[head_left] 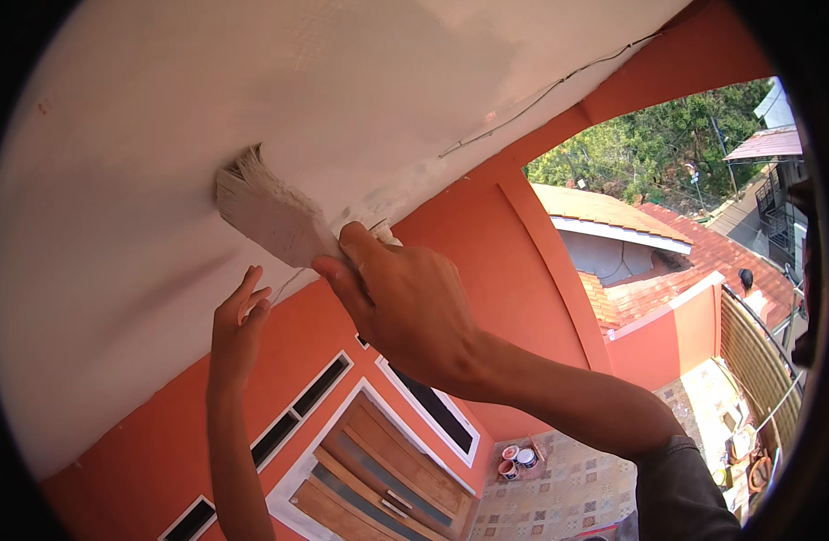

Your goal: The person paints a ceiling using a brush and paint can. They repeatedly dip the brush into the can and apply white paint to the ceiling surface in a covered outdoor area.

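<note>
My right hand is closed around the handle of a wide paintbrush caked with whitish paint. The brush's bristle tips press against the white ceiling, where darker, damp-looking patches show. Below the brush, my left hand is raised with its fingers apart and slightly bent, holding nothing I can see. It is apart from both the brush and the ceiling. My right fingers hide most of the brush handle.
A thin cable runs along the ceiling near the orange wall. Below are a wooden double door, narrow windows and paint cans on the tiled floor. Beyond the arch, a person is near red roofs.
</note>
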`<control>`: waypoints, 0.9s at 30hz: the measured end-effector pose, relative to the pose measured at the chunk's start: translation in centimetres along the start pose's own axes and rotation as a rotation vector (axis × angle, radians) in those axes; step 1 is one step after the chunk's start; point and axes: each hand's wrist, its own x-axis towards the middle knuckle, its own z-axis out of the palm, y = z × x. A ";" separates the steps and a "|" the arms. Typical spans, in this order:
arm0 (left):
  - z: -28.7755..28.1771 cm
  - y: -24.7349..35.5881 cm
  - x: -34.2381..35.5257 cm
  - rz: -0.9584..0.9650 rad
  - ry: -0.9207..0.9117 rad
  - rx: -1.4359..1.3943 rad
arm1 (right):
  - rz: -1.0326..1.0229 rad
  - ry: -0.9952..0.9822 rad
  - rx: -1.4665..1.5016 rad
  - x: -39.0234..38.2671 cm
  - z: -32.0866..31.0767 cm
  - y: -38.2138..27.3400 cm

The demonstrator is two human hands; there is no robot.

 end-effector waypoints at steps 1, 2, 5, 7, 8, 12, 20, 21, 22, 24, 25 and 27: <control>0.1 -0.5 0.0 -0.007 -0.008 -0.001 | -0.003 0.006 -0.016 -0.2 -0.2 0.7; 0.3 -0.9 -0.1 -0.024 -0.005 -0.002 | -0.014 0.007 -0.034 -0.2 -0.3 1.5; 0.6 -1.7 -0.4 -0.061 -0.013 0.010 | -0.050 -0.064 -0.199 1.1 -0.3 4.7; 0.7 -1.8 -0.5 -0.033 -0.023 0.001 | -0.048 -0.022 -0.269 3.1 0.1 7.3; 0.8 -1.7 -0.5 -0.030 -0.024 0.006 | -0.027 -0.026 -0.309 4.1 0.2 8.7; 0.6 -1.2 -0.8 0.005 -0.028 0.027 | 0.089 0.020 -0.360 4.6 2.0 13.8; -1.3 -1.4 -2.0 0.052 -0.011 0.089 | 0.426 0.104 -0.188 2.4 3.0 16.8; -1.5 -1.4 -2.0 0.055 -0.010 0.081 | 0.463 0.084 -0.151 2.6 3.1 15.6; -1.5 -1.5 -2.0 0.055 -0.010 0.073 | 0.419 0.098 -0.109 3.0 3.3 14.2; -1.4 -1.7 -2.0 0.053 -0.013 0.062 | 0.364 0.111 -0.025 3.8 4.0 10.7; -1.2 -1.7 -2.0 0.052 -0.015 0.058 | 0.375 0.073 0.036 3.6 3.9 9.0; -0.9 -1.9 -1.9 0.043 -0.033 0.056 | 0.327 0.014 0.108 2.4 3.1 6.0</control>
